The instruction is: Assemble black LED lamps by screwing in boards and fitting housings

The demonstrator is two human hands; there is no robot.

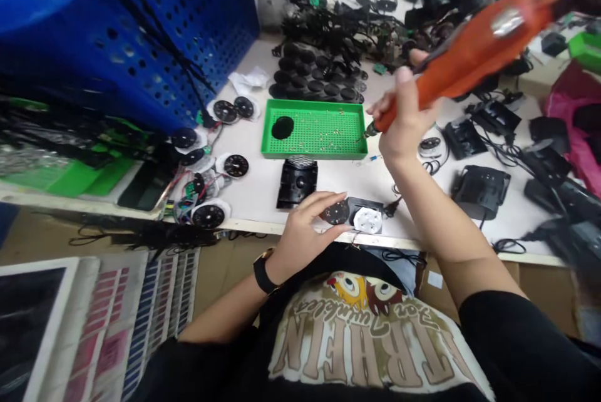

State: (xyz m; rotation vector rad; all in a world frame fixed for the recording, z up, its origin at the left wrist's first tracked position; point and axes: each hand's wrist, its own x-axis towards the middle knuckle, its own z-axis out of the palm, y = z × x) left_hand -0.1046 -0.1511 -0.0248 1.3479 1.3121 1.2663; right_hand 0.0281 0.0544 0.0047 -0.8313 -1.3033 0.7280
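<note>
My right hand (404, 120) grips an orange electric screwdriver (469, 57), its bit pointing down beside the right end of a green perforated tray (313, 154). The tray holds scattered small brass screws (323, 136) and a black disc (282, 128). Near the table's front edge, my left hand (300, 233) pinches a round black circuit disc (336, 212) by its rim. Beside that disc lie a white round plate (367, 220) and a dark housing (361, 205). A black cylindrical housing (297, 183) stands just left of them.
A blue perforated crate (178, 32) fills the back left. Several wired black discs (236, 166) lie left of the tray, and rows of black round parts (305, 70) lie behind it. Black wired units (479, 192) crowd the right, beside a pink bag (575, 126).
</note>
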